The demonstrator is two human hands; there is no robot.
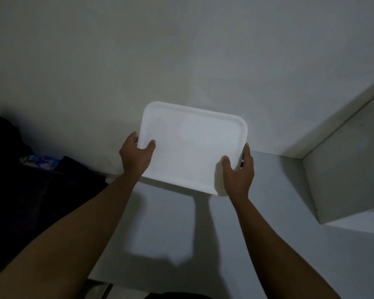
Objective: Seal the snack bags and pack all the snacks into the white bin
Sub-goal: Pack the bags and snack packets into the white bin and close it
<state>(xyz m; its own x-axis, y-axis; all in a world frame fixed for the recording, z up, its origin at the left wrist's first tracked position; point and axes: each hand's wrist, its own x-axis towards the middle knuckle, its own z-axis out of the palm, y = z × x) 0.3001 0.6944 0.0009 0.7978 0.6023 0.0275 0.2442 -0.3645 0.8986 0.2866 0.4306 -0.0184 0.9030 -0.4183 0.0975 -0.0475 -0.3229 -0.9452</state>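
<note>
**A:** Fingers [134, 134] of the left hand [136, 157]: how do they lie in the head view?

**B:** They curl behind the left edge of a white plastic piece [192, 147], and the thumb presses on its front face. It is a pinch across the edge. Most of the fingers are hidden behind the plastic, so I cannot tell how far they spread.

**A:** And the right hand [239, 172]?

**B:** It does much the same near the lower right corner. The thumb lies on the face and the fingers wrap round the right edge, close together.

**A:** What is the piece, then?

**B:** It is flat and rectangular, with rounded corners and a raised line just inside the rim. I cannot tell whether it is a lid or the bin's underside.

**A:** Where is it?

**B:** Both hands hold it up between them in front of the pale wall [181, 50], with its broad face turned to the camera. It hangs above a grey surface [279, 212], where its shadow falls.

**A:** Anything around it?

**B:** Dark cloth [30, 190] lies at the left. A blue patterned packet [39, 161] sits on it, too blurred to read. A white box [343, 169] stands at the right, well apart from the hands.
</note>
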